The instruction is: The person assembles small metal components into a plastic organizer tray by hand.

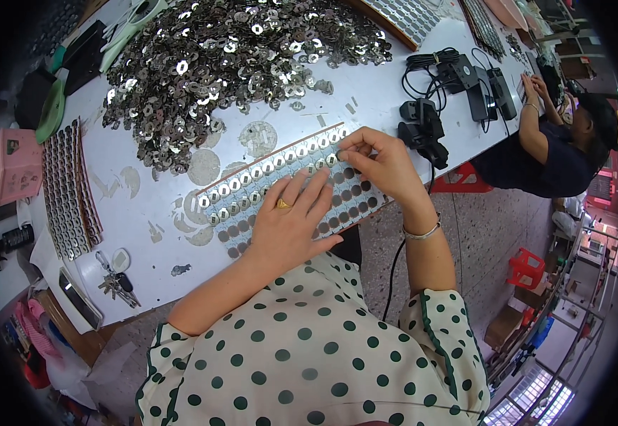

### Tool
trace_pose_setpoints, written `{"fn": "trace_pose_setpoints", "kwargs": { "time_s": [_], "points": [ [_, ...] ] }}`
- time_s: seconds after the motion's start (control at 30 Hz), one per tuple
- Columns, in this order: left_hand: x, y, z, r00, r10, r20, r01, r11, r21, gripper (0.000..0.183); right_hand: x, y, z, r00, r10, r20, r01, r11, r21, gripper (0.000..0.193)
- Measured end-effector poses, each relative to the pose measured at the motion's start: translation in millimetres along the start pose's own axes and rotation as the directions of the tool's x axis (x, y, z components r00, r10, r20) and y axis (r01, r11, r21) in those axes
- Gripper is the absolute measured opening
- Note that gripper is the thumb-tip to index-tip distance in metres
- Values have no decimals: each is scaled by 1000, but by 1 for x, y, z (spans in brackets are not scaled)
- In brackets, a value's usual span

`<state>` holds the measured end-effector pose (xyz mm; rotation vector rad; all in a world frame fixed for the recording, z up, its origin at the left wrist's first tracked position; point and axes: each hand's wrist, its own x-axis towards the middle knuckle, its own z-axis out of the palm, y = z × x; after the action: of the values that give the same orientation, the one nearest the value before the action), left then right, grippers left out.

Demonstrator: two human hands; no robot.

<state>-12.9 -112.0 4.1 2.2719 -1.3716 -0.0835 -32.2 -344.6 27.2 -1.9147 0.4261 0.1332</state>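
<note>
A rectangular light-blue panel (255, 186) lies flat on the white tabletop (163, 252), set obliquely, with its right end farther from the wearer than its left. A thin reddish-brown strip (252, 167) borders its far long edge. Bright silvery discs (278, 162), each with a dark center mark, form the two far rows. Dark gray round spots (354, 212) occupy the near rows, aligned parallel to the long edges. The panel's middle portion is partly covered from view.
</note>
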Motion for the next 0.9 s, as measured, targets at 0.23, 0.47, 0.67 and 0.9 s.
{"fn": "trace_pose_setpoints", "kwargs": {
  "time_s": [0.23,0.47,0.67,0.9],
  "points": [
    [1,1,-3,1000,1,11,-1,1000,12,74,-2,7,5,972,-217,-89,204,970,-131,16],
    [1,1,-2,1000,3,0,-3,1000,12,73,-3,6,0,991,-136,-22,131,981,-141,17],
    [1,0,-1,1000,1,-5,-1,1000,17,73,26,-10,-12,886,-461,44,431,787,-441,21],
    [1,1,-1,1000,14,-10,-13,1000,16,72,87,-8,3,882,-399,-251,262,858,-443,25]
  ]
}}
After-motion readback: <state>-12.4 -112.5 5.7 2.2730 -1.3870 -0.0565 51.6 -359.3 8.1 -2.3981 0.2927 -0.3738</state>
